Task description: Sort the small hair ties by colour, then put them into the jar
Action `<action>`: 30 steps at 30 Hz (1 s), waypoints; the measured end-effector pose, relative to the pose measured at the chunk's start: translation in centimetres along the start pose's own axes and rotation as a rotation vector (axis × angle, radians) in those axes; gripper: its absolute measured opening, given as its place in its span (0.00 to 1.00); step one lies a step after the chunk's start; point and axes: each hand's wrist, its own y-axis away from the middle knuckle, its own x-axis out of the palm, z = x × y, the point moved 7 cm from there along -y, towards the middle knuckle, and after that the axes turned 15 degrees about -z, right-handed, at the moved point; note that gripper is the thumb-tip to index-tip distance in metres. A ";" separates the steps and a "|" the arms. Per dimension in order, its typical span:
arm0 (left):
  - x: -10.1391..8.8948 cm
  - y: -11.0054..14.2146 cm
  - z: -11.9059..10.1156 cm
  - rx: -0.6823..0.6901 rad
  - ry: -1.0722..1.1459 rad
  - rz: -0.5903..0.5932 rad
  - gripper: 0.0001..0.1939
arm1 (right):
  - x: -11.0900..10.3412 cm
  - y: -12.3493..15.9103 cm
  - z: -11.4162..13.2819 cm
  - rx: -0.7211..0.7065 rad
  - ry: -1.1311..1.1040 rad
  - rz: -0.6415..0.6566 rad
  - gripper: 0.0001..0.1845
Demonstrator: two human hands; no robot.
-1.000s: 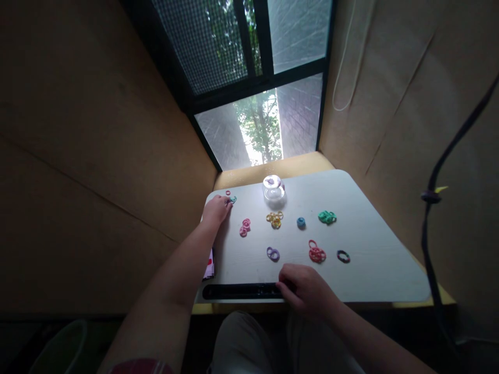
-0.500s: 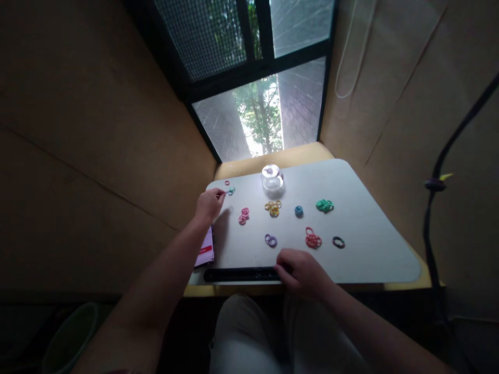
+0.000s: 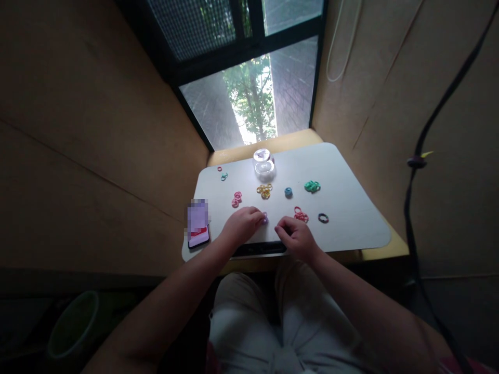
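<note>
Small coloured rings lie in groups on a white lap table point(image 3: 351, 208). My left hand point(image 3: 242, 225) rests near the front edge with its fingertips closed on the purple rings point(image 3: 265, 218). My right hand point(image 3: 295, 236) sits curled beside it, just below the red rings point(image 3: 300, 214); whether it holds anything is hidden. Farther back lie pink rings point(image 3: 236, 199), yellow rings point(image 3: 265, 190), a blue ring point(image 3: 288, 192) and green rings point(image 3: 312, 186).
A clear glass jar point(image 3: 263, 161) stands at the table's far edge by the window. A phone point(image 3: 198, 223) lies at the front left corner. A dark ring point(image 3: 323, 217) lies right of the red ones. Two small rings point(image 3: 222, 173) sit far left. A black cable point(image 3: 417, 156) hangs at right.
My left hand has come back from the far left corner to the purple rings at the front. My right hand shifted slightly up from the black front edge. The view tilted down.
</note>
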 end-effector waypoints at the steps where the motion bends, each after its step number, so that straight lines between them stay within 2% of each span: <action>1: 0.1 0.1 0.0 0.006 0.005 0.004 0.13 | 0.1 0.0 0.1 -0.017 0.009 0.009 0.12; 4: -0.2 0.5 0.7 -0.032 0.054 -0.005 0.13 | 0.2 0.0 0.2 -0.037 0.022 0.034 0.11; 9: -0.7 1.5 2.7 -0.208 0.171 -0.033 0.15 | 0.4 0.1 0.2 -0.031 0.022 0.069 0.11; 13: -0.9 2.1 3.6 -0.256 0.154 -0.016 0.16 | 0.4 0.1 0.3 -0.025 0.018 0.075 0.11; 17: -3.0 1.2 5.1 -0.250 0.118 -0.096 0.15 | 0.3 0.1 0.5 -0.020 0.007 0.073 0.12; 19: -4.6 0.1 7.2 -0.293 0.095 -0.185 0.13 | 0.4 0.2 0.4 -0.016 0.010 0.081 0.12; 21: -6.0 -1.3 10.3 -0.378 0.054 -0.260 0.12 | 0.5 0.2 0.2 -0.015 0.008 0.080 0.12; 23: -6.7 -2.7 13.7 -0.476 -0.010 -0.275 0.13 | 0.6 0.2 0.0 -0.010 0.005 0.082 0.12; 25: -6.4 -4.0 16.8 -0.566 -0.085 -0.240 0.15 | 0.6 0.2 -0.1 -0.010 0.002 0.084 0.12; 27: -5.6 -5.1 18.9 -0.616 -0.148 -0.187 0.16 | 0.6 0.2 -0.1 -0.013 -0.001 0.089 0.12; 30: -3.9 -6.7 20.0 -0.557 -0.246 -0.127 0.15 | 0.6 0.2 0.1 -0.011 -0.010 0.103 0.12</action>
